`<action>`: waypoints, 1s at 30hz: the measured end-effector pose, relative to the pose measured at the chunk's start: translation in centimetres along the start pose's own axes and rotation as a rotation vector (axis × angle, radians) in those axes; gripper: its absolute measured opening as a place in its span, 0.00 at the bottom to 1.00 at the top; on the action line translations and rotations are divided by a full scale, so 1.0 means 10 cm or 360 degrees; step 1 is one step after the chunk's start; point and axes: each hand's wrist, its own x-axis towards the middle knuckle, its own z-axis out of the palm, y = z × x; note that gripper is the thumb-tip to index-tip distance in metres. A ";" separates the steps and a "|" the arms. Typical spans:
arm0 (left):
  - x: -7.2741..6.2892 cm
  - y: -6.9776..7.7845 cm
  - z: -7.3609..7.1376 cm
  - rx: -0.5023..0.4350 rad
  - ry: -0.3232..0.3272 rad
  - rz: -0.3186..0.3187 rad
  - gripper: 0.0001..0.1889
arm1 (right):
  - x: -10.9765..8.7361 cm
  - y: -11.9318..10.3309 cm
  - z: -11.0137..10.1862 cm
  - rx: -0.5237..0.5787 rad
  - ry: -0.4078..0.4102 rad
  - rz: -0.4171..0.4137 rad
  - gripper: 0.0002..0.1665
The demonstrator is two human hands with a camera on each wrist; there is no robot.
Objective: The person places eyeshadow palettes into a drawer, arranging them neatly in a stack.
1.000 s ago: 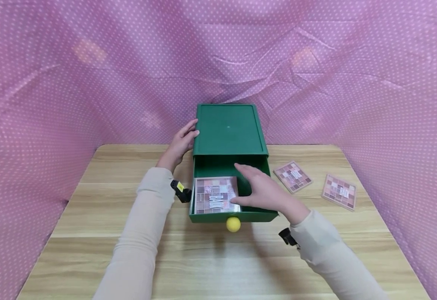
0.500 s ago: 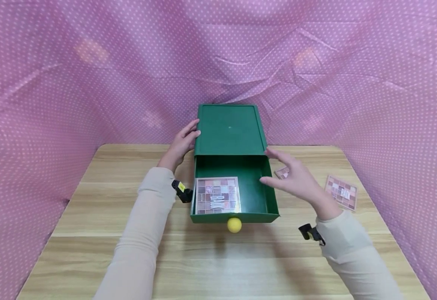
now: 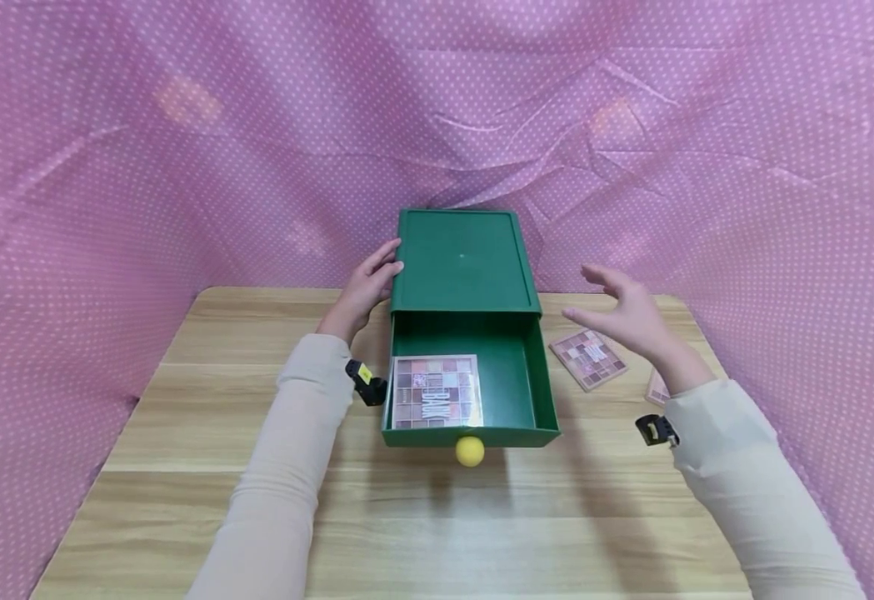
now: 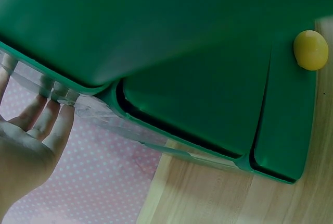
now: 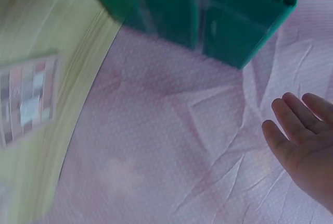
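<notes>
While the right hand [image 3: 624, 317] hangs in the air to the right of the green box [image 3: 466, 267], released and holding nothing, its thumb stands well apart from its fingers. In the right wrist view those fingers reach out before the pink cloth [image 3: 294, 125]. The left hand [image 3: 360, 296] touches the left side of the box with extended fingers, resting against the wall rather than gripping it; the left wrist view shows the fingertips against a glossy side.

Just below the right hand, as the head view sees it, the nearer palette [image 3: 589, 359], a flat makeup case with a grid of pinkish and brown squares, lies slantwise on the wooden surface [image 3: 242, 417]. Farther right lies the farther palette [image 3: 658, 388], mostly hidden behind the right wrist.

From the front of the box a green drawer [image 3: 507, 392] juts toward the person. The inside palette [image 3: 435, 400] lies in its left part, close to the front wall, its big pale letters running sideways. A round yellow knob [image 3: 470, 451] sits near the middle of the drawer's front.

Pale sleeves [image 3: 279, 467] cover both arms, and each wrist carries a small black device [image 3: 656, 431], the left one with a yellow label [image 3: 365, 373]. The cloth, white-dotted and creased, hangs behind the surface and along both sides.
</notes>
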 end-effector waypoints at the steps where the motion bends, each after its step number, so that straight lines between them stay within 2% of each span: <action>1: 0.00 0.00 0.00 0.0001 0.0000 0.0001 0.23 | 0.02 0.02 -0.02 -0.0039 -0.0005 0.0014 0.41; 5: 0.00 -0.01 0.00 -0.0005 0.0002 0.0007 0.23 | 0.10 0.07 -0.12 -0.0159 -0.0067 0.0091 0.44; 10: 0.00 0.00 -0.01 0.0011 0.0009 0.0002 0.23 | 0.20 0.16 -0.25 -0.0229 -0.0132 0.0228 0.48; 21: 0.00 0.00 -0.02 0.0017 0.0001 0.0001 0.23 | 0.26 0.57 -0.38 -0.0238 -0.0208 0.0497 0.53; 30: 0.00 0.01 -0.02 0.0031 -0.0013 0.0000 0.23 | 0.19 0.88 -0.35 -0.0165 -0.0308 0.0736 0.61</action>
